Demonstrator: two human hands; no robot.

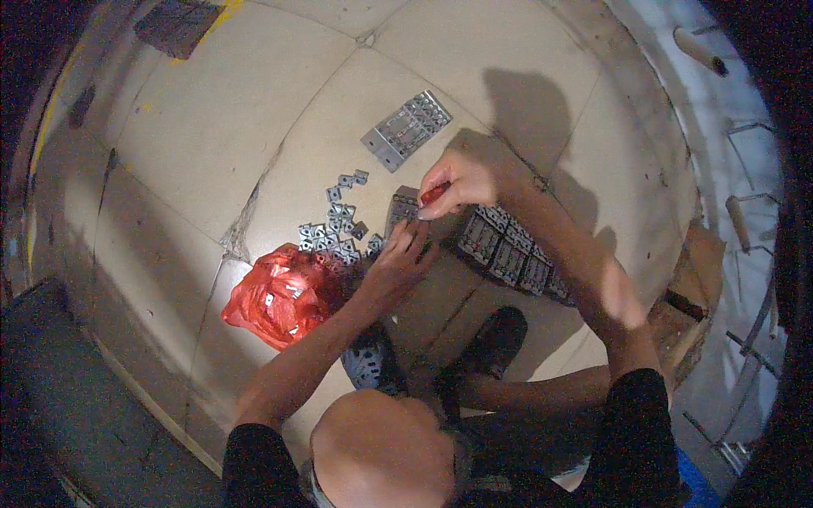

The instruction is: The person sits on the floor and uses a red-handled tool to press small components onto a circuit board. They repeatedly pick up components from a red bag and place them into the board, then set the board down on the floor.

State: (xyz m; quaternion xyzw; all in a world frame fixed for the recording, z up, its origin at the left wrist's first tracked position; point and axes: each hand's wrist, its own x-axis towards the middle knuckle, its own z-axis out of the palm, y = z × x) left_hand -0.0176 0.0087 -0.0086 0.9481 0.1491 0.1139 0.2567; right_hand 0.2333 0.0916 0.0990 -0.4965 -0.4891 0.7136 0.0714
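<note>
In my right hand [457, 186] is a short red-handled tool [435, 194], pinched in closed fingers; its working end is hidden. Beneath it, my left hand [406, 256] has bent fingers pressed on a grey metal-looking block [405, 201], partly covered by both hands. Another grey block [408, 131], with rows of fittings at one end, lies tilted on the floor farther away. Several similar blocks [512, 254] stand side by side in a row under my right forearm. Left of my left hand, small square metal clips [334, 233] are scattered beside a red plastic bag [279, 296].
Pale floor tiles [313, 51] with dark, cracked joints spread around the parts. My shoes [500, 339] are close to the row of blocks. Torn brown cardboard [699, 271] lies at the right, near metal rods [749, 351]. A dark flat piece [178, 27] rests at the far left.
</note>
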